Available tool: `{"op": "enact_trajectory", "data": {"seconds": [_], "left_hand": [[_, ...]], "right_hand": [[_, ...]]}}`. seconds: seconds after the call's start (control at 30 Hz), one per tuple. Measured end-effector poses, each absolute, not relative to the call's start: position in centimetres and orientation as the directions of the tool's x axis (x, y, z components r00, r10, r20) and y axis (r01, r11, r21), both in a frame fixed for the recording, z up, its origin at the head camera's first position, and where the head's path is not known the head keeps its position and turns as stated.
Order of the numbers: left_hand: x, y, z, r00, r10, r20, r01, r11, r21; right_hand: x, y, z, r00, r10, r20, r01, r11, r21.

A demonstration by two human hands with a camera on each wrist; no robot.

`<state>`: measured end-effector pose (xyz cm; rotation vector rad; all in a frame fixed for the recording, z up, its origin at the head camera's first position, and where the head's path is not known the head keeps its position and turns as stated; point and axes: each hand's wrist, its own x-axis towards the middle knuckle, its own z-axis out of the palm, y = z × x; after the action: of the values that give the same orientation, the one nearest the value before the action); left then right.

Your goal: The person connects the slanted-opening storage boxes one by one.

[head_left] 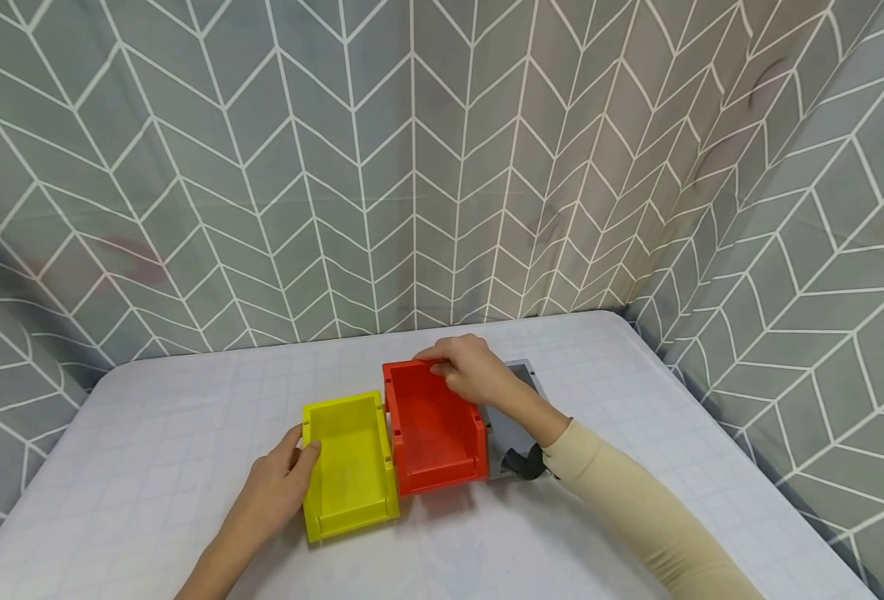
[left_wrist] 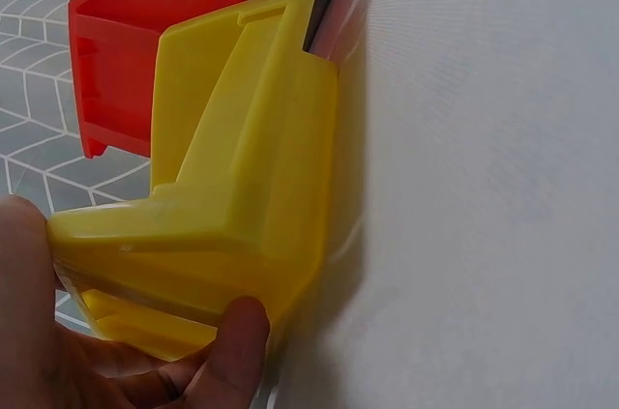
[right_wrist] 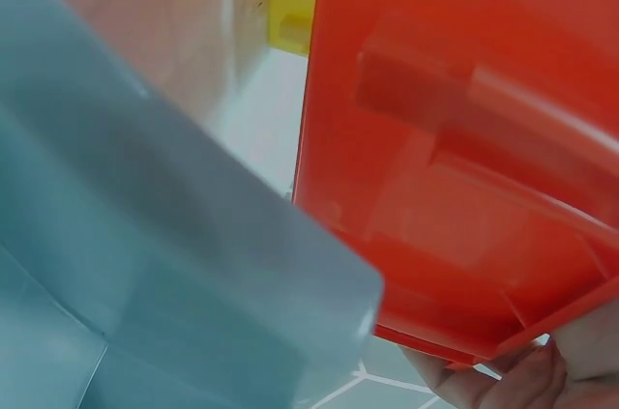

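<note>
A yellow plastic storage bin (head_left: pixel 352 458) sits at the left of a row of three, its low lip toward me. My left hand (head_left: pixel 272 483) grips it by the left wall, thumb on one face and fingers on the other. Beside it, a red storage bin (head_left: pixel 434 425) appears raised off the table, with a shadow below. Its far rim is held by my right hand (head_left: pixel 467 367); in the right wrist view, fingers (right_wrist: pixel 527 380) curl at the red bin's edge. Partly hidden behind the right forearm is a grey storage bin (head_left: pixel 505 433).
All three bins are on or over a table (head_left: pixel 187 433) with a white cloth. A grey curtain (head_left: pixel 382 167) with white chevron lines hangs behind the table and along its sides. A black wrist device (head_left: pixel 526 463) shows below my right forearm.
</note>
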<state>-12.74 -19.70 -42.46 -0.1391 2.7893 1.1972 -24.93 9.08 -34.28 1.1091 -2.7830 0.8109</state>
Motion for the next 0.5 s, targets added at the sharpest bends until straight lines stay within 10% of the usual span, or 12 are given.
{"op": "enact_trajectory", "data": {"seconds": [0.5], "left_hand": [[-12.65,-19.56,-42.34,-0.990,-0.051,-0.133,-0.131,0.696,0.706]], "right_hand": [[-25.27,8.79,-34.63,-0.747,-0.626,0.223,-0.651,0.621,-0.436]]}}
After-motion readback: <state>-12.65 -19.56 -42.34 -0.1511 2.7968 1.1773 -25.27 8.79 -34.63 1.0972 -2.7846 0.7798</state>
